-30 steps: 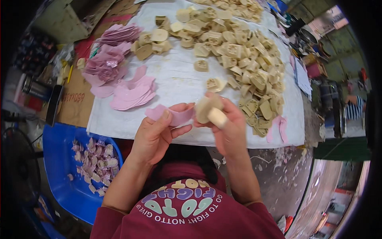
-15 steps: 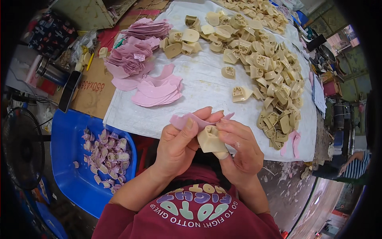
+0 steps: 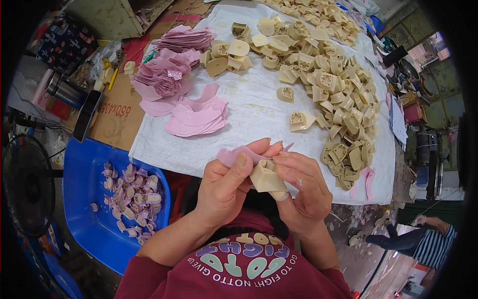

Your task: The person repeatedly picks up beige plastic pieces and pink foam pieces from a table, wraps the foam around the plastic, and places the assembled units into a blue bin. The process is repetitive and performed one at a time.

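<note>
Pink sheet (image 3: 234, 155) and beige block (image 3: 266, 177) are being pinched together by the left hand (image 3: 224, 192) and right hand (image 3: 301, 192) above the lap, near the surface (image 3: 259, 114), seemingly so the sheet wraps the block.

The one camera sits on my head, looking steeply down and forward. My hands (image 3: 264, 184) fill its close centre. The table (image 3: 259, 109) stretches away beyond.

White-sheeted table (image 3: 249, 114); beige moulded blocks (image 3: 333, 84) heaped right; pink cut pieces (image 3: 172, 74) left.
</note>
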Demonstrator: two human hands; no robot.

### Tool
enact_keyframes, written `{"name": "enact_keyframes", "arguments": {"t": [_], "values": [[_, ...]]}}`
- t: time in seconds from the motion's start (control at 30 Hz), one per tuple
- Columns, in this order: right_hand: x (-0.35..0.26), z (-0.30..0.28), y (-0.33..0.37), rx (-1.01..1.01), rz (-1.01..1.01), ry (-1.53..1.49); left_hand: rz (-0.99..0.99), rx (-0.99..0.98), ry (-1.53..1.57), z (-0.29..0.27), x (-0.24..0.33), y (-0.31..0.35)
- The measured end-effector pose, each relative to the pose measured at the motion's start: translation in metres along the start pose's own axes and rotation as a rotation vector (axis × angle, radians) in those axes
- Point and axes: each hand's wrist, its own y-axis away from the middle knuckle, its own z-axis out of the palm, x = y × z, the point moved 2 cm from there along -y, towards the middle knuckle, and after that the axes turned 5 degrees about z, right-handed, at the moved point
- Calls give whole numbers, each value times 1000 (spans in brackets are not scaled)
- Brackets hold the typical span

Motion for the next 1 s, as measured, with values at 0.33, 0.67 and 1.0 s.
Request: {"name": "enact_keyframes", "arguments": {"t": [0.33, 0.67, 1.0], "values": [[6, -7, -7, -101, -84, 310, 102, 128, -547, -7, 13, -4], [2, -6, -7, -309, 18, 418, -186, 113, -446, -16, 3, 6], [17, -14, -8, -285, -92, 243, -294, -69, -374, -31, 9, -15]]}}
